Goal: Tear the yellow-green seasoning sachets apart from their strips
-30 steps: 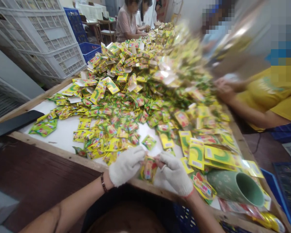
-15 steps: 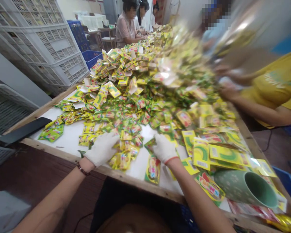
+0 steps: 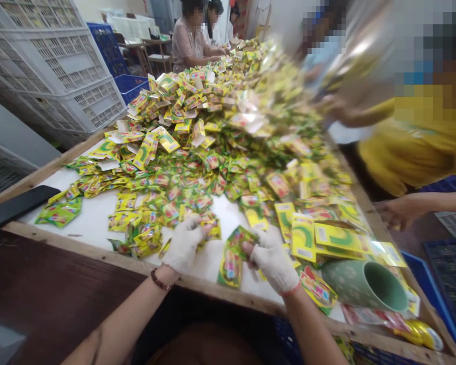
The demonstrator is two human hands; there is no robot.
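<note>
My left hand (image 3: 186, 243), in a white knit glove with bare fingertips, is closed in a pinch over the near side of the table. A small yellow packet (image 3: 213, 228) shows at its fingertips, partly hidden by the fingers. To its right, my right hand (image 3: 273, 258), gloved the same way, pinches a small green packet (image 3: 238, 237) between thumb and fingers. Just below that packet, a flat green-and-yellow packet (image 3: 230, 268) lies on the white tabletop (image 3: 205, 261). Several yellow packets (image 3: 146, 241) lie left of my left hand.
A large heap of yellow and green packets (image 3: 197, 167) runs down the wood-edged table. A green floral cup (image 3: 342, 279) lies on its side at right, by flat yellow boxes (image 3: 303, 238). A black phone-like slab (image 3: 23, 205) rests at left. White crates (image 3: 61, 66) and co-workers surround the table.
My left hand has moved right, off the yellow packets, and closed in a pinch. My right hand has turned, holding the green packet up. The co-worker in yellow has lowered one arm beside the table.
</note>
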